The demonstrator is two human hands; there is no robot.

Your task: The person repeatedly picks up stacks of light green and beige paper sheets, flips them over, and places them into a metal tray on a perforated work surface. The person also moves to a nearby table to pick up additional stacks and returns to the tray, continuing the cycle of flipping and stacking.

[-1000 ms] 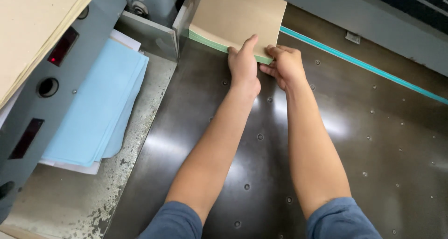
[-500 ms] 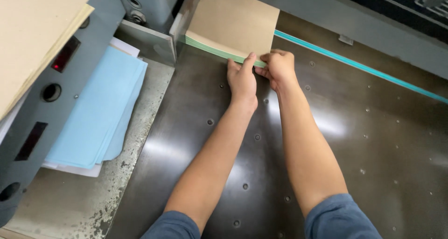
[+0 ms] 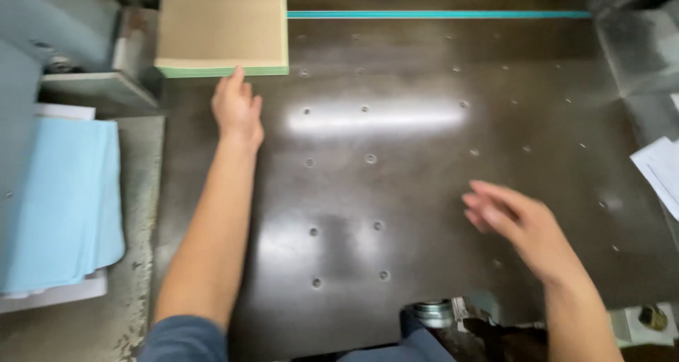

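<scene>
Dark metal makes up the machine table (image 3: 424, 192), dotted with small holes and catching a bright glare near its middle. At the far left corner, the left hand (image 3: 237, 107) lies flat and open, fingertips touching the near green edge of a paper stack (image 3: 221, 26) topped with brown card. The right hand (image 3: 513, 224), blurred, hovers open and empty over the table's near right part, well apart from the stack. A teal strip (image 3: 438, 14) runs along the far edge. Blue sheets (image 3: 60, 203) lie beyond the left edge, white papers (image 3: 661, 171) at the right edge. Between the hands the table is bare.
</scene>
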